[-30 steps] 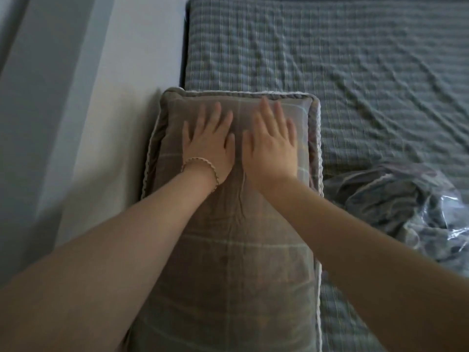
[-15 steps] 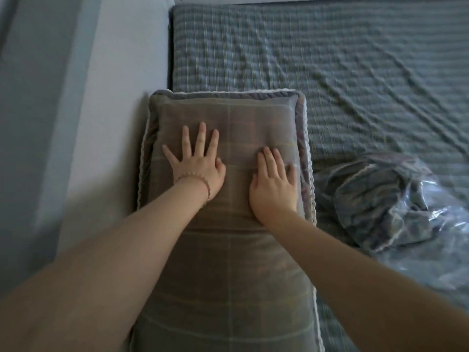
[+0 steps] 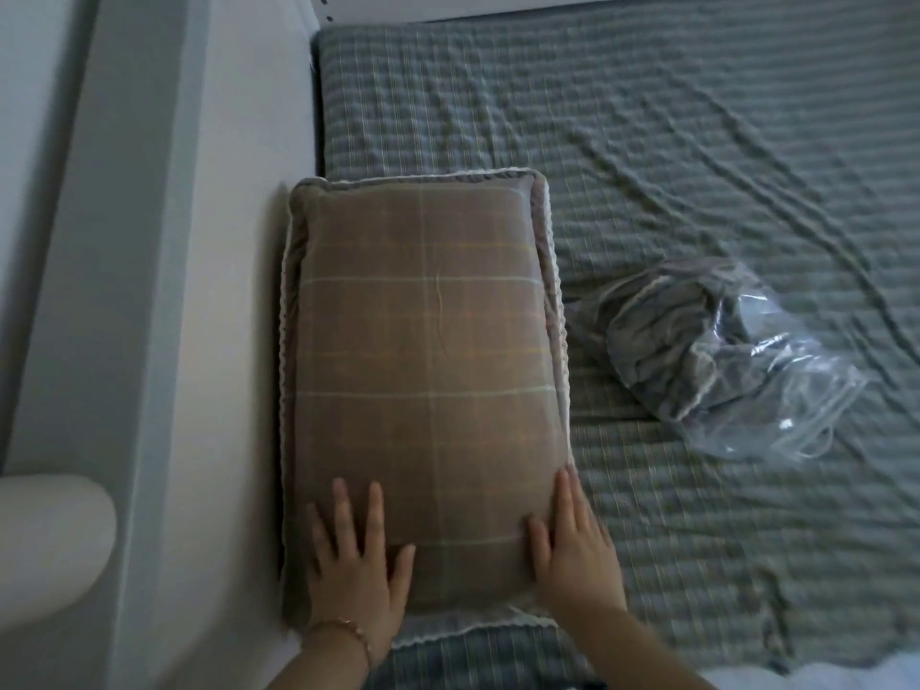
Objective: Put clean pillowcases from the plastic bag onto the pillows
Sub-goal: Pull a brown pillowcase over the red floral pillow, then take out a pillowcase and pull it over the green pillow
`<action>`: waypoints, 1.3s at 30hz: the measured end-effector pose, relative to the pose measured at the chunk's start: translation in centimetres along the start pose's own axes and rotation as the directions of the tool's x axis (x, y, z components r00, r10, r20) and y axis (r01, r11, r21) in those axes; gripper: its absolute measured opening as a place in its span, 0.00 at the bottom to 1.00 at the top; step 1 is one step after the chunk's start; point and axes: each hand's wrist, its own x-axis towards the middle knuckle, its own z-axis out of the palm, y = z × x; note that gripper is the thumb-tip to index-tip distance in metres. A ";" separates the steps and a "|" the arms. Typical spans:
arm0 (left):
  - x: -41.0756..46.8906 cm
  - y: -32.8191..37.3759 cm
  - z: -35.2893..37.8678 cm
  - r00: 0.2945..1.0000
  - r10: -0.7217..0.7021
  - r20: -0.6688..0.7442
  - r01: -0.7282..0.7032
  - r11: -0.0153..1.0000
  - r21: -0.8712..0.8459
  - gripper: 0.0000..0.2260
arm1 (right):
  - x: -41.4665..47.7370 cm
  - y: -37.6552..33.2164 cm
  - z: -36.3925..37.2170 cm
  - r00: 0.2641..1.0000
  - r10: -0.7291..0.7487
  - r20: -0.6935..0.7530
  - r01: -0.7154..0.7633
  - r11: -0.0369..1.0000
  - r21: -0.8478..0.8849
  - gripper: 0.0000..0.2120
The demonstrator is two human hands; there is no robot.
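The left hand [image 3: 356,565] and right hand [image 3: 572,555] lie flat, fingers straight, gripping nothing, on the near end of the brown-cased pillow [image 3: 423,366] — set against a white panel [image 3: 219,291], with the plastic bag [image 3: 737,356] of folded fabric near its right edge on the striped sheet [image 3: 647,141].

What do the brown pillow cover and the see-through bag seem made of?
Pillowcase: woven fabric, probably cotton; matte brown, with thin check lines, soft creases and a pale trimmed edge. Plastic bag: thin clear plastic film; glossy, crinkled, with bright glints, and folded cloth visible through it.
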 end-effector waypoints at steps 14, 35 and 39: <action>0.7 29.7 -1.5 0.874 0.417 0.250 -0.364 0.902 -0.234 0.15 | 1.6 18.6 -13.4 0.997 0.077 0.024 -0.079 0.994 0.072 0.16; 6.8 47.2 -4.5 0.882 0.381 -0.276 -0.441 0.874 -0.203 0.27 | 12.4 29.4 -22.1 0.902 0.259 0.344 -0.430 0.505 0.748 0.38; 7.7 46.9 -5.2 0.862 0.461 -0.211 -0.499 0.842 -0.203 0.30 | 14.5 27.7 -20.4 0.918 0.257 0.300 -0.395 0.644 0.655 0.24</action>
